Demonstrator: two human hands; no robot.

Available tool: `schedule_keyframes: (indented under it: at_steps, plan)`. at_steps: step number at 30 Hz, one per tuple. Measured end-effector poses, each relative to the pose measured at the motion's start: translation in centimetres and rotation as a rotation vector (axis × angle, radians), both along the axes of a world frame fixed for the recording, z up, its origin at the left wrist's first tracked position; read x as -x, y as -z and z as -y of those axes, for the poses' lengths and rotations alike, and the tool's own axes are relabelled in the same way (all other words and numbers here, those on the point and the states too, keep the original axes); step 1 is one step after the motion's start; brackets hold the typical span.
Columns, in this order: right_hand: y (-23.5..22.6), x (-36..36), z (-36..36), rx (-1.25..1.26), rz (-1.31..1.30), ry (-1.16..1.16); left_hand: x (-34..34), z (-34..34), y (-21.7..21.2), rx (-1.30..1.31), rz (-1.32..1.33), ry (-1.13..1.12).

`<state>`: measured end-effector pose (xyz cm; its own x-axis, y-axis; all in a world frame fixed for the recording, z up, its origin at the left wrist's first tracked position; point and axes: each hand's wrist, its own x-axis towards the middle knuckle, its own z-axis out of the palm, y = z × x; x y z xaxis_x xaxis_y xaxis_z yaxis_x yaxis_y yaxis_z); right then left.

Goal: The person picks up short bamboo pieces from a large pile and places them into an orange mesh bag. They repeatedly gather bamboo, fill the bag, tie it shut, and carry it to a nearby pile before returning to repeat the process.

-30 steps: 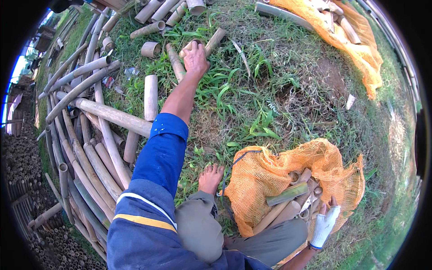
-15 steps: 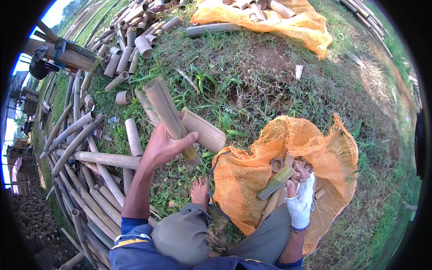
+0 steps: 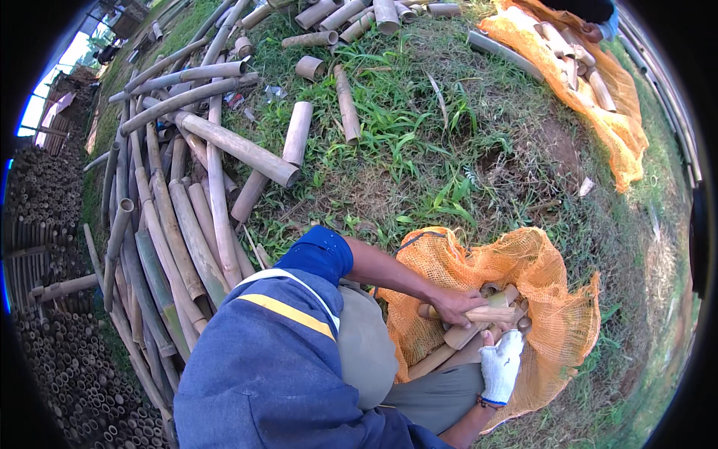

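Observation:
My left hand (image 3: 458, 305) reaches into an orange mesh sack (image 3: 419, 262), its fingers wrapped round a short cut bamboo piece (image 3: 493, 314). That piece lies over other bamboo pieces (image 3: 460, 335) inside the sack. Close by, my right hand (image 3: 499, 363), in a white glove with bare fingertips, stays at the sack's near side. Its thumb stands apart from the fingers, and the fingertips are near the end of the held piece. Whether they touch it is hard to tell. The sack's mouth is spread wide against my knee.
Long bamboo poles (image 3: 187, 239) lie piled to the left, with a loose bamboo tube (image 3: 298, 133) beside them. Stacked bamboo (image 3: 67, 374) fills the far left. A second orange mesh sack (image 3: 628, 142) holding bamboo lies at the far right, with another person's hand (image 3: 592, 31) by it.
My left hand has swung from the left over the grass into the sack, bringing bamboo with it. My view has turned left and my torso leans in. The right hand remains by the sack.

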<state>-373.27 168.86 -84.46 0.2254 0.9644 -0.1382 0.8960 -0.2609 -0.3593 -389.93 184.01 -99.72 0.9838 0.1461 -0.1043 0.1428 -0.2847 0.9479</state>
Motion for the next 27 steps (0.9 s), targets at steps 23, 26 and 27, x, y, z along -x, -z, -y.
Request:
schedule_keyframes:
  at_steps: [23, 26, 27]
  plan:
    - [7.9, -5.3, -4.9, 0.233, -0.355, 0.194, 42.0, -26.9, -0.7, -0.141, -0.959, -1.637]
    - [6.1, -5.8, -7.5, 0.167, -0.363, 0.024, 36.1, -22.4, -4.2, 0.205, -0.437, -1.679]
    - [5.0, -5.2, -8.6, 0.108, -0.435, 0.020, 32.6, -20.6, -4.8, 0.126, -0.305, -1.636]
